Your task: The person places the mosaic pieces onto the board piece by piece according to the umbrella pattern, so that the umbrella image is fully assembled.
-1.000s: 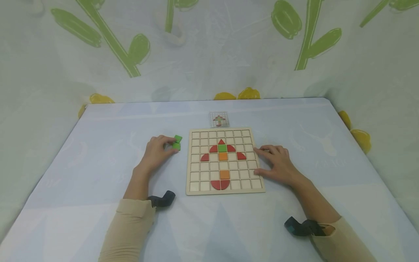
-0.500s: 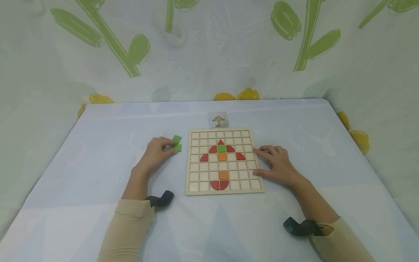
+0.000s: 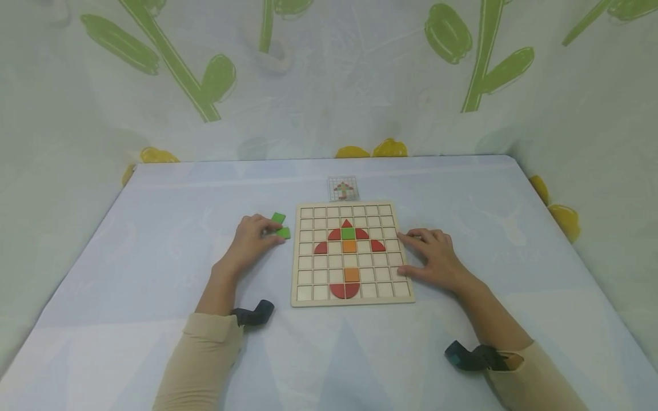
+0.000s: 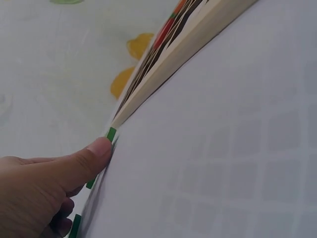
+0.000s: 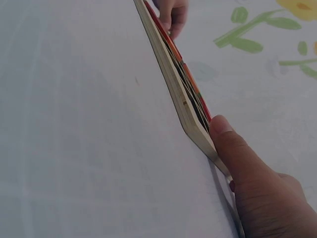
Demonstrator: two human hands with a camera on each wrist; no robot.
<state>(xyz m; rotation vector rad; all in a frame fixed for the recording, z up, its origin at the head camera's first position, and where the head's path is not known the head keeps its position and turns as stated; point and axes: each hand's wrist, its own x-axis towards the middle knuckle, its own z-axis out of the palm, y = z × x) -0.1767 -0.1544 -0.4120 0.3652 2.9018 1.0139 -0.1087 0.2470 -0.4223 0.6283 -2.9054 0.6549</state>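
Note:
My left hand [image 3: 250, 238] is left of the wooden grid board [image 3: 295, 274], thumb and index finger pinching a green square tile [image 3: 284, 233]. A second green tile [image 3: 279, 217] lies just beyond the index fingertip. From the left wrist, the held tile [image 4: 112, 133] shows past the thumb, close to the board's side. My right hand [image 3: 437, 257] rests at the board's right edge, fingers spread; its thumb [image 5: 225, 131] touches the rim in the right wrist view. Set in the board are red curved pieces [image 3: 321, 248], a red triangle [image 3: 346, 223], orange squares [image 3: 352, 274] and one green square [image 3: 348, 233].
A small card [image 3: 342, 188] with a printed grid and coloured figure lies just behind the board. The table [image 3: 437, 177] has a pale patterned cover. A fabric backdrop [image 3: 329, 85] with green plants rises behind it. Black wrist cameras [image 3: 254, 314] sit at both cuffs.
My left hand has shifted slightly right with the pinched green tile, drawing it nearer the board and away from the other green tile. The right hand has stayed at the board's edge.

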